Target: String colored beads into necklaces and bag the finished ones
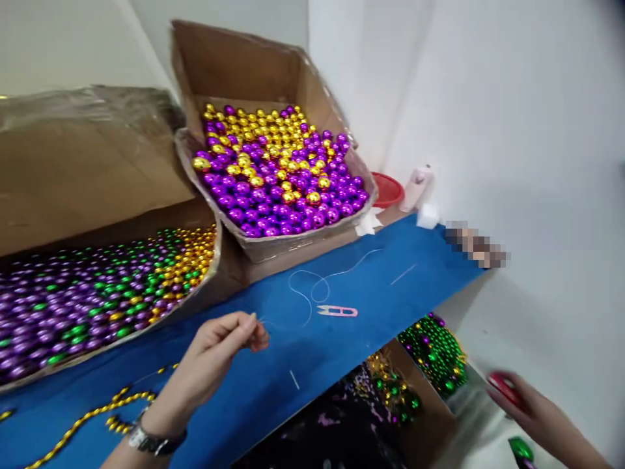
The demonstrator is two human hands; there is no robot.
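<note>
Over the blue table covering (273,417), my left hand (219,355) is closed in a pinch, with a thin clear thread (311,296) running from its fingertips and looping across the cloth. Pink thread snips (338,311) lie just right of the thread. Out past the table's front edge, my right hand (541,410) is curled around a shiny red rounded thing, perhaps a ball (508,389), blurred by motion. Below that hand, a shiny green piece (521,448) is partly cut off. A string of gold beads (81,423) lies behind my left wrist.
A cardboard box (273,251) of purple and gold balls stands at the back; another box (97,189) at left holds purple, green and gold beads. A red bowl (388,189) and pale bottle (417,185) sit by the wall. Below the table are green beads (434,355).
</note>
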